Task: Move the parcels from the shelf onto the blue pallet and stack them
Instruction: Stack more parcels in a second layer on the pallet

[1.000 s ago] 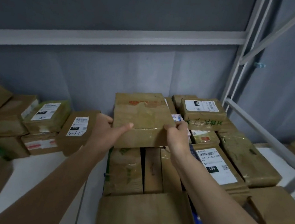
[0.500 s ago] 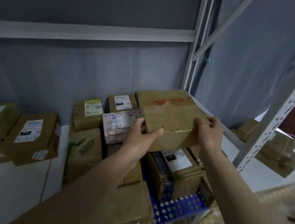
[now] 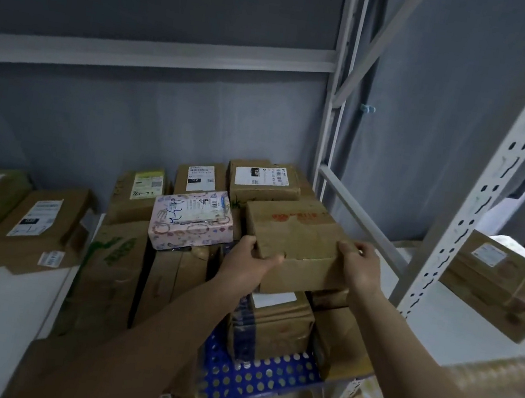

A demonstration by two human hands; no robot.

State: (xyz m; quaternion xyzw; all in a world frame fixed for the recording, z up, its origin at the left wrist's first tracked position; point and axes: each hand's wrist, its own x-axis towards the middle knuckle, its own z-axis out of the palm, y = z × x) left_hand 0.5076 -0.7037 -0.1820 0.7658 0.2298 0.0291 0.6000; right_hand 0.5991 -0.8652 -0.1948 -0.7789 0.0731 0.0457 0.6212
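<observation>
Head view: both hands grip one brown cardboard parcel (image 3: 296, 237) with a red print on top, left hand (image 3: 250, 261) curled on its near-left corner, right hand (image 3: 361, 266) on its near-right corner, at centre frame over the stack on the blue pallet (image 3: 249, 376). Step looks like placing: parcel sits on or just above the taped box (image 3: 273, 325) under it, right of the pink patterned box (image 3: 192, 222); contact can't be confirmed. Next move calls for squaring it on the stack, then letting go.
</observation>
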